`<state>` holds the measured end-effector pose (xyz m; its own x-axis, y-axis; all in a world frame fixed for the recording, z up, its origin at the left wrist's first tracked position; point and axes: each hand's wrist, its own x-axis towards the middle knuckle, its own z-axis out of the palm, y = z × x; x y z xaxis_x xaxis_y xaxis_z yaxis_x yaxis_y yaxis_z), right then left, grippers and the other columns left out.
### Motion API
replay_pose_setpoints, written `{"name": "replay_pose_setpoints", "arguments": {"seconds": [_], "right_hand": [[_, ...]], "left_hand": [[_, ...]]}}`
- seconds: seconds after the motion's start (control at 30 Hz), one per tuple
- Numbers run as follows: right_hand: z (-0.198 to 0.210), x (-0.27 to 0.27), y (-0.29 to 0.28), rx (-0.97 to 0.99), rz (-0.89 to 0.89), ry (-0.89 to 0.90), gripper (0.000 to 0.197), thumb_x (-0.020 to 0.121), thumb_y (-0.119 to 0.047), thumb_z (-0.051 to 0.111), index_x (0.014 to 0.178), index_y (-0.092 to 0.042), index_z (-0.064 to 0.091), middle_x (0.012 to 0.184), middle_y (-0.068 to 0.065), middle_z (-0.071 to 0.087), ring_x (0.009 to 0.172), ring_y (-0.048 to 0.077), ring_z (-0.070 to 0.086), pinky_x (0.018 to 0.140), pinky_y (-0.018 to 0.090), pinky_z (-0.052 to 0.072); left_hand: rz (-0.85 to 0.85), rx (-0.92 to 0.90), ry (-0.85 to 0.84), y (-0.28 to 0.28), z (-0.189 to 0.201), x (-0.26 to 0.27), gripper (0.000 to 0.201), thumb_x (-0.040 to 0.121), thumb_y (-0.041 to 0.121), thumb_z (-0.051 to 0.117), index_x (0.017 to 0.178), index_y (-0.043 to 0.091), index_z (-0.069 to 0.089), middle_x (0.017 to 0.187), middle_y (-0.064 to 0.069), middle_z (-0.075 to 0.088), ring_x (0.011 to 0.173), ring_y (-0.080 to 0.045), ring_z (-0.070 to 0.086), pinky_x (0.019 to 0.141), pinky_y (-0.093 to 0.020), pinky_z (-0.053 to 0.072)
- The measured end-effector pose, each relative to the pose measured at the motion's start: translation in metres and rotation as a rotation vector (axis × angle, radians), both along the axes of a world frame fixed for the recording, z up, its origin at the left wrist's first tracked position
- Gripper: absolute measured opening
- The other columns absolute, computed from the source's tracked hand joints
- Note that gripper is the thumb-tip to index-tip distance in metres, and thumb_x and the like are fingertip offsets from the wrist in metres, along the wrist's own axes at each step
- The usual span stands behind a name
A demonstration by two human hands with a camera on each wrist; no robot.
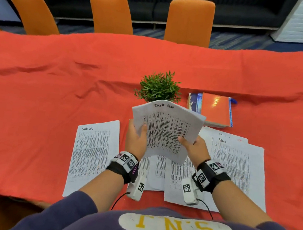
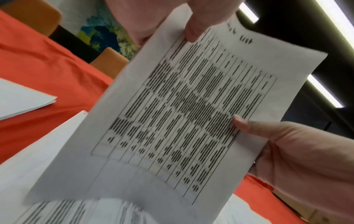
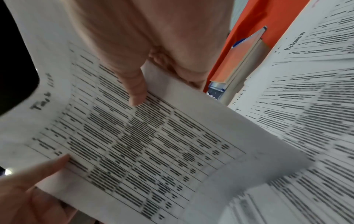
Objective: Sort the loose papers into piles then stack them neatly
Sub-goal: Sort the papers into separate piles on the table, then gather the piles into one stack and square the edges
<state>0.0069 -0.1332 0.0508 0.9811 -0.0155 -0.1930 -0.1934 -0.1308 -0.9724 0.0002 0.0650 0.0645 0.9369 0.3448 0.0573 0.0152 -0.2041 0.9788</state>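
Both hands hold up a printed table sheet headed "Task list" (image 1: 165,130) above the table's middle, tilted toward me and curved. My left hand (image 1: 138,133) pinches its left edge, with the thumb (image 2: 193,30) on the print. On the right edge, my right hand (image 1: 188,143) pinches with its thumb (image 3: 136,92) on top. A "Task list" pile (image 1: 93,155) lies flat to the left. To the right lies an "Admin" pile (image 1: 233,166), fanned unevenly. More printed sheets (image 1: 157,173) lie under my wrists. I cannot tell whether I hold one sheet or more.
A red cloth (image 1: 39,97) covers the table. A small green plant (image 1: 158,87) stands just behind the lifted paper. Stacked books with an orange cover (image 1: 214,109) lie to its right. Orange chairs (image 1: 109,13) line the far edge.
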Motion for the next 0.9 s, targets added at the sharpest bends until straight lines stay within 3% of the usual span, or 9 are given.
{"name": "replay_pose_setpoints", "arguments": {"seconds": [0.1,0.2,0.27,0.33,0.47,0.6,0.7,0.77,0.9], "right_hand": [[-0.010,-0.001,0.004,-0.034,-0.003,0.017,0.033,0.086,-0.027,0.066,0.118,-0.016,0.064,0.109,-0.002,0.069,0.102,0.018,0.064,0.092,0.043,0.050],[-0.015,0.002,0.004,-0.044,-0.012,0.029,0.031,0.087,-0.025,0.065,0.117,-0.017,0.064,0.111,-0.002,0.069,0.104,0.019,0.064,0.091,0.043,0.050],[-0.021,0.002,0.003,-0.093,-0.001,0.042,0.029,0.089,-0.025,0.063,0.117,-0.016,0.063,0.110,-0.002,0.068,0.104,0.020,0.063,0.092,0.044,0.049],[-0.030,0.001,0.002,-0.158,0.024,0.071,0.028,0.091,-0.024,0.060,0.118,-0.016,0.061,0.110,-0.002,0.067,0.105,0.022,0.062,0.093,0.043,0.048],[-0.033,0.005,0.004,-0.264,0.068,0.068,0.023,0.093,-0.027,0.056,0.114,-0.018,0.059,0.107,0.000,0.063,0.104,0.024,0.061,0.085,0.036,0.047],[-0.015,0.022,0.028,-0.190,0.038,0.026,0.025,0.093,-0.019,0.058,0.117,-0.014,0.058,0.108,0.003,0.065,0.100,0.021,0.061,0.086,0.034,0.047],[-0.014,0.038,0.067,-0.141,0.044,0.025,0.028,0.092,-0.019,0.057,0.120,-0.017,0.058,0.113,0.002,0.066,0.103,0.021,0.063,0.092,0.039,0.050],[-0.021,0.046,0.100,-0.094,0.077,0.058,0.029,0.090,-0.022,0.054,0.119,-0.018,0.054,0.115,0.004,0.065,0.103,0.023,0.063,0.092,0.044,0.051],[-0.042,0.044,0.170,-0.189,0.201,0.177,0.023,0.092,-0.020,0.044,0.114,-0.015,0.045,0.099,0.005,0.059,0.080,0.022,0.056,0.070,0.031,0.046]], "left_hand": [[0.008,-0.032,0.031,0.004,-0.010,-0.002,0.027,0.096,0.025,0.049,0.122,0.029,0.044,0.107,0.016,0.062,0.104,-0.010,0.062,0.090,-0.035,0.050],[-0.018,-0.058,0.021,0.007,-0.011,0.000,0.023,0.097,0.021,0.049,0.114,0.035,0.043,0.105,0.019,0.061,0.097,0.003,0.060,0.083,-0.026,0.050],[-0.034,-0.071,0.060,0.008,-0.017,0.000,0.022,0.097,0.018,0.047,0.105,0.038,0.042,0.102,0.016,0.061,0.091,0.002,0.060,0.076,-0.023,0.049],[-0.076,-0.044,0.133,0.008,-0.025,-0.004,0.016,0.099,0.016,0.042,0.106,0.031,0.040,0.096,0.014,0.058,0.083,0.001,0.056,0.069,-0.020,0.047],[-0.104,0.087,0.224,0.016,-0.039,-0.004,0.010,0.100,0.016,0.036,0.109,0.021,0.034,0.078,0.017,0.040,0.066,0.003,0.038,0.059,-0.013,0.030],[-0.034,0.081,0.182,0.040,-0.028,0.015,0.013,0.099,0.019,0.038,0.110,0.015,0.041,0.090,0.003,0.053,0.076,-0.010,0.051,0.064,-0.022,0.041],[0.049,0.047,0.196,0.076,-0.017,0.023,0.017,0.098,0.018,0.038,0.110,0.008,0.043,0.074,0.003,0.046,0.058,-0.012,0.041,0.052,-0.025,0.036],[0.118,0.050,0.243,0.112,-0.018,0.026,0.019,0.097,0.017,0.038,0.110,0.006,0.044,0.071,0.001,0.042,0.054,-0.013,0.036,0.052,-0.027,0.034],[0.242,0.054,0.380,0.185,-0.030,0.021,0.008,0.093,0.012,0.044,0.099,0.010,0.050,0.083,-0.005,0.051,0.063,-0.016,0.044,0.056,-0.027,0.036]]}}
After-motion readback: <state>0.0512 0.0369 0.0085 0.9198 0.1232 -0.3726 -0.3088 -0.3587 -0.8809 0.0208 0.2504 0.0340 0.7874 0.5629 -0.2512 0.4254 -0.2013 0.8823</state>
